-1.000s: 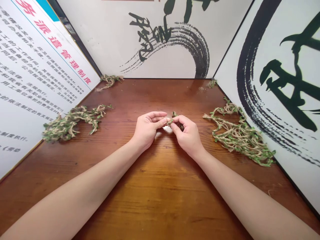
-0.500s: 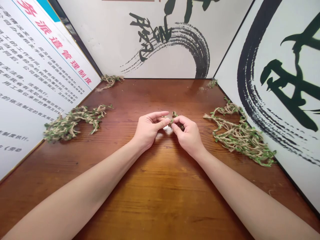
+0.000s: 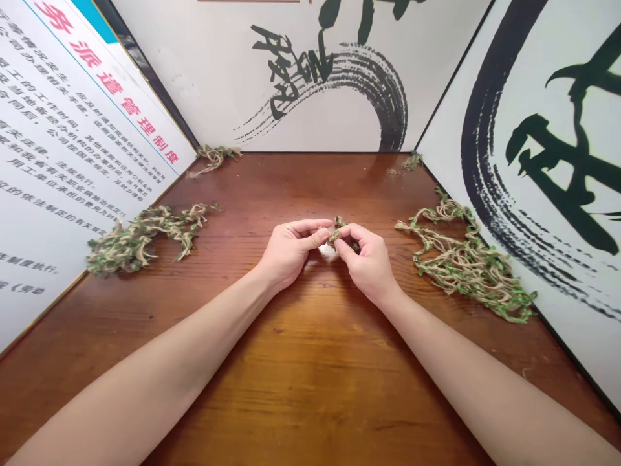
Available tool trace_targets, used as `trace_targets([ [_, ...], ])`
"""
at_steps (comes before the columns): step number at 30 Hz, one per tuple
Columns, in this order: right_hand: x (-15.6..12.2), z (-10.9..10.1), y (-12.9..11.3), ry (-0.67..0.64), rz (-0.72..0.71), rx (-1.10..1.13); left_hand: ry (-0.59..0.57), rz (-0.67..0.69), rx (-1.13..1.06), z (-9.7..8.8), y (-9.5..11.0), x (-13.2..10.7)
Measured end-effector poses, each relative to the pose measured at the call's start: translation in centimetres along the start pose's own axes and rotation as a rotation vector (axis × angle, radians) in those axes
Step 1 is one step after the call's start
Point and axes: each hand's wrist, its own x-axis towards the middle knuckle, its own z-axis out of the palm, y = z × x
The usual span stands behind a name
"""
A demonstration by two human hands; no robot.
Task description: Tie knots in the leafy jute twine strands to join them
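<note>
Twine is pinched in the right hand, just beside the left hand, whose grip is unclear.

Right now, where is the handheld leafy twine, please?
In the head view, the leafy twine is near the centre, pinched by the right hand, close to the left hand.

The hands have drawn slightly closer together.

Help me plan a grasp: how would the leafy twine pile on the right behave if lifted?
The leafy twine pile would probably sag, since it lies in loose bends. It may come up tangled, as it crosses over itself in many places. It seems unlikely to roll, being spread out low on the table.
</note>
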Motion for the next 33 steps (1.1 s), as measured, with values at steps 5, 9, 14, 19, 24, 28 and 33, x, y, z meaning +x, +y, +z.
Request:
trace_targets([
  [5,0.0,0.0,-0.2,0.003,-0.002,0.027,0.017,0.042,-0.024,0.3,0.1,0.0],
  [9,-0.1,0.0,-0.3,-0.005,0.004,0.015,0.042,0.040,-0.004,0.4,0.1,0.0],
  [14,-0.1,0.0,-0.1,0.001,0.016,0.012,0.061,0.064,0.058,0.4,-0.1,0.0],
  [19,0.0,0.0,-0.1,0.002,0.012,0.028,0.034,0.085,0.110,0.1,-0.4,0.0],
  [24,0.1,-0.1,0.2,0.069,0.043,0.008,0.019,0.101,0.091,0.0,-0.6,0.1],
  [28,0.2,-0.2,0.2,0.110,0.069,-0.036,0.024,0.127,0.095,0.1,-0.8,0.0],
  [33,0.0,-0.1,0.0,0.119,0.049,-0.099,0.080,0.126,0.139,0.3,-0.9,-0.3],
])
